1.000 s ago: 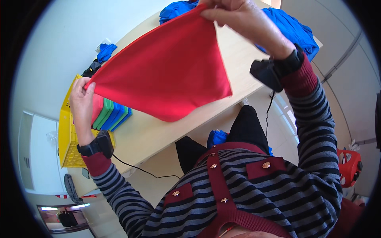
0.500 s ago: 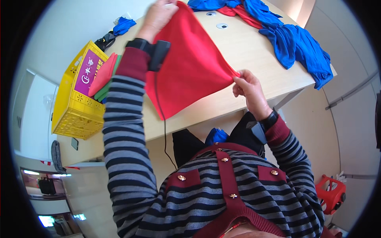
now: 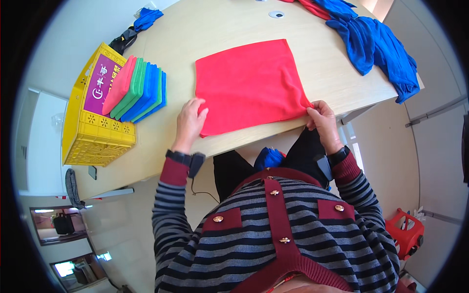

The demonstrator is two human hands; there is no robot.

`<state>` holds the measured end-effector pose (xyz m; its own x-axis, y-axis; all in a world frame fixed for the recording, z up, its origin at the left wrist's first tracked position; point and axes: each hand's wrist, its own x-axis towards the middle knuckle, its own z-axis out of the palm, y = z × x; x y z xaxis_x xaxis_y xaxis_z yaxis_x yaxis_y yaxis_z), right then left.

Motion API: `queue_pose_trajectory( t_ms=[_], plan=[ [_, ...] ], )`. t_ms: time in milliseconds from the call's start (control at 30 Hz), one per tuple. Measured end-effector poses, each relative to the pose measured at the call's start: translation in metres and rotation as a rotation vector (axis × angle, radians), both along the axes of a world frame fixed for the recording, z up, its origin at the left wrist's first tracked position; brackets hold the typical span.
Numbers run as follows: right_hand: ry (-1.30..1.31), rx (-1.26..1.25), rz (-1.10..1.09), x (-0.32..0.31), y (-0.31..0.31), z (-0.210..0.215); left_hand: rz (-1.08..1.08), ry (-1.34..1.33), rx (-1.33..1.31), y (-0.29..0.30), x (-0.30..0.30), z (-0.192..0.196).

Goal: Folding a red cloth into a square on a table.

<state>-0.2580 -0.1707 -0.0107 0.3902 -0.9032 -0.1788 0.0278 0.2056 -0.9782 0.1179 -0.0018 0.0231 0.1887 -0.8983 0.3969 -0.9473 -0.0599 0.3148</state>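
Observation:
A red cloth [image 3: 249, 88] lies spread out, nearly square, on the light wooden table [image 3: 176, 73] in front of me. My right hand [image 3: 324, 122] pinches its near right corner between thumb and fingers, at the table's front edge. Beside the cloth's left edge is my left hand [image 3: 190, 121], its thumb apart from the fingers. It holds nothing that I can see, and its fingertips are close to the cloth's near left part.
Left of the cloth, folded red, green and blue cloths [image 3: 139, 93] stand stacked against a yellow plastic crate [image 3: 100, 139]. Crumpled blue cloths [image 3: 371, 49] hang over the table's right edge. A phone [image 3: 93, 172] lies at the left corner. A red stool [image 3: 404, 234] stands on the floor.
The red cloth, held up and slanted before, now lies flat on the table. My left hand has let go of its far corner and come down toward me; my right hand keeps its corner.

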Motion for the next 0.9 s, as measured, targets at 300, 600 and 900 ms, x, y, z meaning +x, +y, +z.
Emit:
queue_pose_trajectory(
  t_ms=[300,600,900],
  plan=[
    [0.19,-0.101,0.012,0.007,-0.008,0.015,0.47,0.527,-0.078,0.037,-0.047,-0.031],
    [0.289,-0.261,-0.1,0.0,-0.011,0.003,0.552,0.267,0.02,0.029,-0.053,-0.031],
    [0.469,-0.286,-0.108,-0.005,-0.011,0.017,0.434,0.66,-0.079,0.032,-0.028,-0.05]
  ],
)
